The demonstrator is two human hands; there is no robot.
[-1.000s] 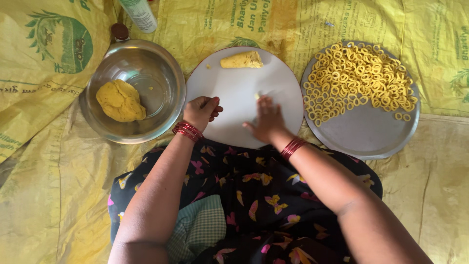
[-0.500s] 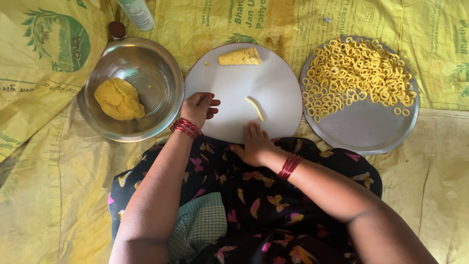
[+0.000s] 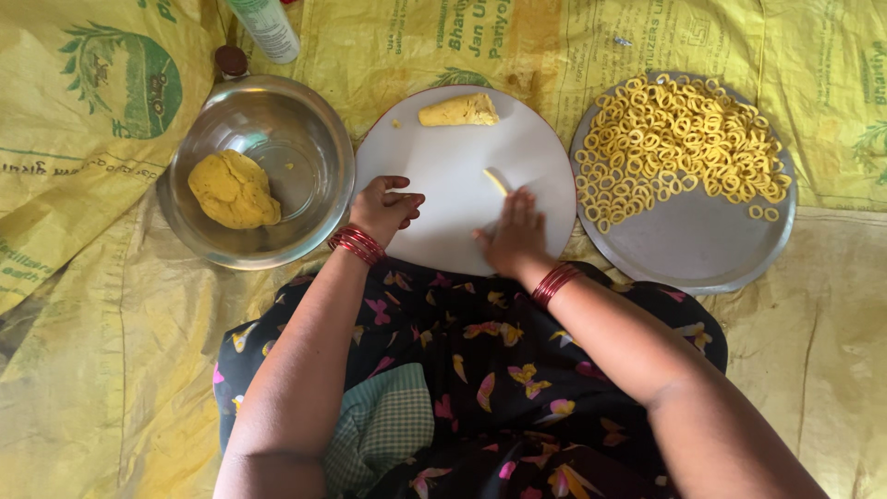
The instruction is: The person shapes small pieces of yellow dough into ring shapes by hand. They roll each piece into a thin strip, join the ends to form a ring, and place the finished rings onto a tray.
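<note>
White board [image 3: 443,176] lies open between steel bowl [image 3: 305,176] and ring-filled tray [image 3: 702,240]

A thin yellow dough strip [image 3: 496,180] lies flat on a round white board [image 3: 443,176], partly under fingertips; a dough wedge [image 3: 458,111] rests at twelve o'clock.

A yellow woven sheet [image 3: 111,388], printed in green, covers the floor. On it lie a steel bowl [image 3: 314,139] at left, a round white board [image 3: 443,176] in the middle and a steel plate [image 3: 702,245] at right, close together in a row. Behind the bowl stand a pale bottle [image 3: 266,28] and a small brown cap [image 3: 230,61].
</note>
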